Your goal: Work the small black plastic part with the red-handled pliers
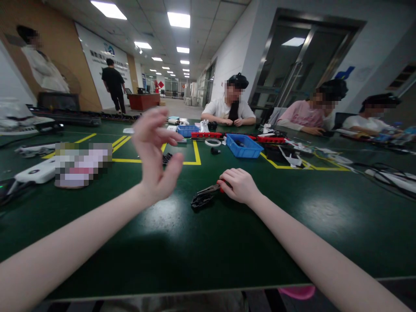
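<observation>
Raised above the green table (195, 251), my left hand (159, 156) has its fingers apart and holds nothing. My right hand (238, 185) rests low over the table, closed around the red handles of pliers (209, 189). The metal jaws point left and lie over or against a black part (202, 200) on the tabletop; whether they grip it, I cannot tell. Behind my left hand, small black pieces (167, 158) lie within yellow tape lines.
Ahead stand a blue bin (243, 146) and a flatter blue tray (188, 131). A white ring (213, 142) and a black piece (215, 151) lie nearby. A white power strip (35, 171) is at left, cables at right. Several people are around the table and beyond.
</observation>
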A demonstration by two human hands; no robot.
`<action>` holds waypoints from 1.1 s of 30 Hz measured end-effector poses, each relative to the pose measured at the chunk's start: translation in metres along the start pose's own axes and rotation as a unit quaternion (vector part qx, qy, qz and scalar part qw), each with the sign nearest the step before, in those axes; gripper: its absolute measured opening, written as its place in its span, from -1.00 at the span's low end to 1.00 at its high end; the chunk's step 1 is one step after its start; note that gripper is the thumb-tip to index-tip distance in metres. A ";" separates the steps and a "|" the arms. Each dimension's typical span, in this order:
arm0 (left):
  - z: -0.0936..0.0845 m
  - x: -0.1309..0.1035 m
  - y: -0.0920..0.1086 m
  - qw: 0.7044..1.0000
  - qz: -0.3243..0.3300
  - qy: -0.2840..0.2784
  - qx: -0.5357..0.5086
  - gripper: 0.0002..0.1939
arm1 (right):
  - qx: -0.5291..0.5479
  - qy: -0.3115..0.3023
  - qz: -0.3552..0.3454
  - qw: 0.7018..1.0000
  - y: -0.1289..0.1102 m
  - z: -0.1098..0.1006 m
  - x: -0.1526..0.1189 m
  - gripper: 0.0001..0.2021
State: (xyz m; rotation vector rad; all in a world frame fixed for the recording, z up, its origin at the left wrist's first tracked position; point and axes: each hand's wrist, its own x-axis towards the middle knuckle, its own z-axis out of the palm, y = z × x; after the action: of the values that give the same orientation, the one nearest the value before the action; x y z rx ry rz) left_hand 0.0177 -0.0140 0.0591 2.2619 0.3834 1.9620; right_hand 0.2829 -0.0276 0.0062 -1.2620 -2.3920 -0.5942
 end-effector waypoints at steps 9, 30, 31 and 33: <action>0.013 -0.056 -0.020 0.931 -0.133 -0.327 0.092 -0.61 | -0.021 0.025 0.050 0.998 0.005 0.001 0.000 -0.67; 0.018 -0.057 -0.018 0.889 -0.159 -0.421 0.090 -0.81 | 0.006 0.038 0.027 0.999 0.001 -0.004 0.000 -0.71; 0.018 -0.058 -0.019 0.890 -0.169 -0.416 0.079 -0.82 | 0.009 0.037 0.025 0.999 0.000 -0.004 0.000 -0.70; 0.018 -0.057 -0.020 0.892 -0.188 -0.408 0.057 -0.82 | 0.012 0.041 0.025 0.999 0.001 -0.004 0.000 -0.71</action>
State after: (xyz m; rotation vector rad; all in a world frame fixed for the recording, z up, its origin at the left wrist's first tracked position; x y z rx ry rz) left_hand 0.0257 -0.0090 -0.0034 2.5673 0.7484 0.7165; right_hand 0.2840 -0.0295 0.0098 -1.2591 -2.2869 -0.5885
